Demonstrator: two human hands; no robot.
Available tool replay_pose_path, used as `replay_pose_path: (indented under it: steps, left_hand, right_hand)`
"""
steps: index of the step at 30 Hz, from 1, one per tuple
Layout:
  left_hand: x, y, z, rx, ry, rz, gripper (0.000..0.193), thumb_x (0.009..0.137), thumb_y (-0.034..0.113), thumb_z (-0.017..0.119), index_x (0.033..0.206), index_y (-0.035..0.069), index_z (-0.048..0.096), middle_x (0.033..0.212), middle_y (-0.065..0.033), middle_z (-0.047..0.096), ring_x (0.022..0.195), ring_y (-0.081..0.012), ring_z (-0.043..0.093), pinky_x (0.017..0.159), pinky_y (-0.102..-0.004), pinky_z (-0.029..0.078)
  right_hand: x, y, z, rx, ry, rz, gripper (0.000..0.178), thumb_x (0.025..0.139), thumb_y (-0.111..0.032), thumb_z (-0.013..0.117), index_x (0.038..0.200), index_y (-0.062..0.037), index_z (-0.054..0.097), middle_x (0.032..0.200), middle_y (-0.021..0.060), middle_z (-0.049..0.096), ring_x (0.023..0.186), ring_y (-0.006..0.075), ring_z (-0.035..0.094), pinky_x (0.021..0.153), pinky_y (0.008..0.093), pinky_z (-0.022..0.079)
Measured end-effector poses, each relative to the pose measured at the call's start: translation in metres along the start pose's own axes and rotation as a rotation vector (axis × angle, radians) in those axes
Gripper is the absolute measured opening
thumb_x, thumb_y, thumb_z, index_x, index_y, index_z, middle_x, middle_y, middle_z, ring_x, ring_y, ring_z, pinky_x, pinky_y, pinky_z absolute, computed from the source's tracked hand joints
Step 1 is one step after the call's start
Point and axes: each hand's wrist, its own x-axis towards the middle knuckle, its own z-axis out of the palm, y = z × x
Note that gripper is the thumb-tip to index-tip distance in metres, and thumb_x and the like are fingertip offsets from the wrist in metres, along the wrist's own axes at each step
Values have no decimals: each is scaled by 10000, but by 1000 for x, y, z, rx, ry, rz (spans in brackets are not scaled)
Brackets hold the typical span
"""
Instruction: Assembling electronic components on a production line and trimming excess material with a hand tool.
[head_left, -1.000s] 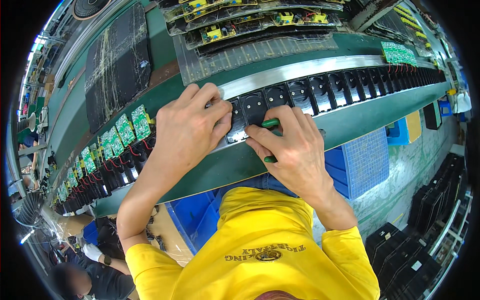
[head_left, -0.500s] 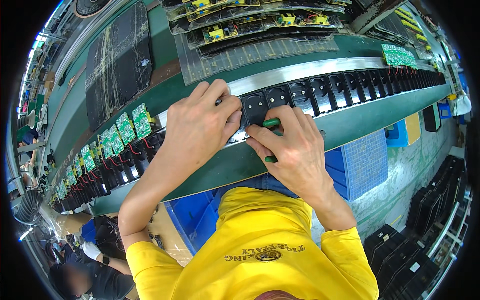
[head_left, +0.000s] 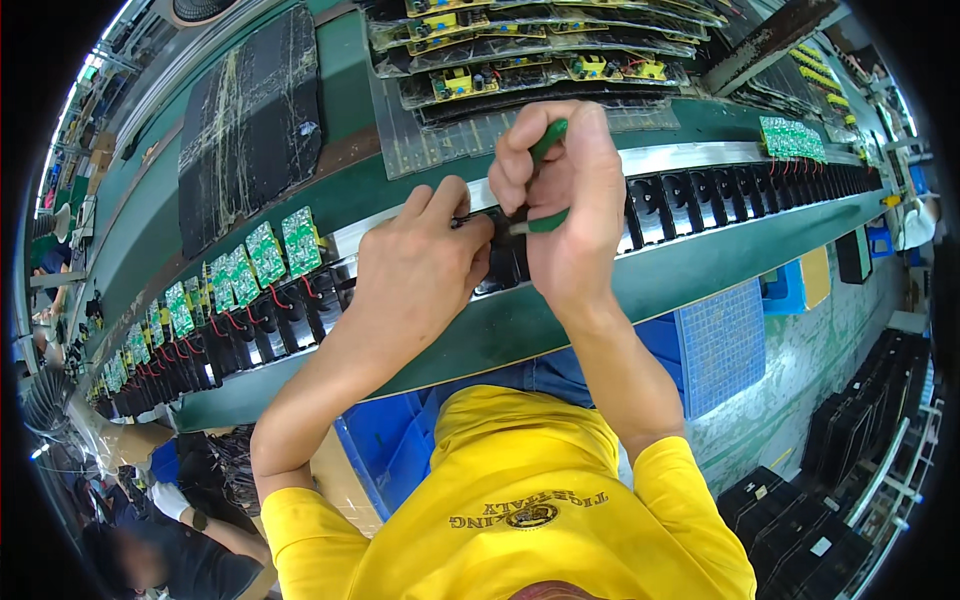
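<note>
My right hand (head_left: 580, 200) is raised over the row, palm partly turned up, its fingers closed around green-handled pliers (head_left: 548, 221). The metal end of the pliers points left, close to my left fingers. My left hand (head_left: 425, 245) is curled down over a black plastic case (head_left: 508, 262) in the row, thumb and fingers pinched together. Something small and dark shows by its fingertips, too hidden to name. To the right, open black cases (head_left: 648, 208) stand side by side on a metal rail. On the left, green circuit boards (head_left: 300, 241) rise from the cases on red wires.
Stacked black trays (head_left: 560, 85) with yellow components stand behind the row. A dark mat (head_left: 250, 120) lies at the far left. More green boards (head_left: 792, 140) sit at the right end. Blue bins (head_left: 725, 350) are below the green bench edge (head_left: 480, 335). A co-worker's gloved hand (head_left: 170, 500) shows lower left.
My right hand has lifted away from the case, moved up and turned palm upward with the pliers. My left hand has shifted slightly right, still pinched at the row.
</note>
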Motion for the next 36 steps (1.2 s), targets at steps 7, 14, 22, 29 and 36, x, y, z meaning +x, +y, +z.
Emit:
replay_pose_path:
  steps: [7,14,22,29,36]
  left_hand:
    - [-7,1,-1,25,-28,-80,97,889,170,836,974,143,799,1150,-36,626,931,-242,657,702,-372,539]
    - [-12,-3,14,52,47,-81,124,884,225,835,961,155,769,1107,-36,610,921,-242,628,657,-398,519]
    - [-3,1,13,63,53,-31,134,888,229,836,982,158,770,1106,-37,606,922,-254,625,648,-392,513]
    - [-7,-3,7,66,-32,-27,148,892,216,813,1016,138,829,1190,-125,655,926,-327,679,641,-438,558]
    - [53,-24,-53,-130,-510,17,196,903,184,816,1071,85,796,1183,-112,701,952,-358,733,764,-472,600]
  right_hand:
    - [3,17,10,75,80,92,360,1227,-422,484,1169,-104,641,887,-2,508,749,118,419,681,301,363]
    - [11,18,13,6,61,181,320,1219,-387,477,1053,-131,575,854,-13,473,731,109,379,645,298,325]
    - [10,18,-1,26,-84,17,375,1213,-334,484,883,-168,416,765,-23,393,674,103,294,577,296,263]
    - [-22,-36,33,-220,61,-101,200,1100,-206,656,1205,-76,766,988,50,637,844,160,550,739,296,449]
    - [-68,-57,-15,-1524,-455,-281,115,994,-173,813,1100,-130,823,1076,61,618,891,235,558,802,353,463]
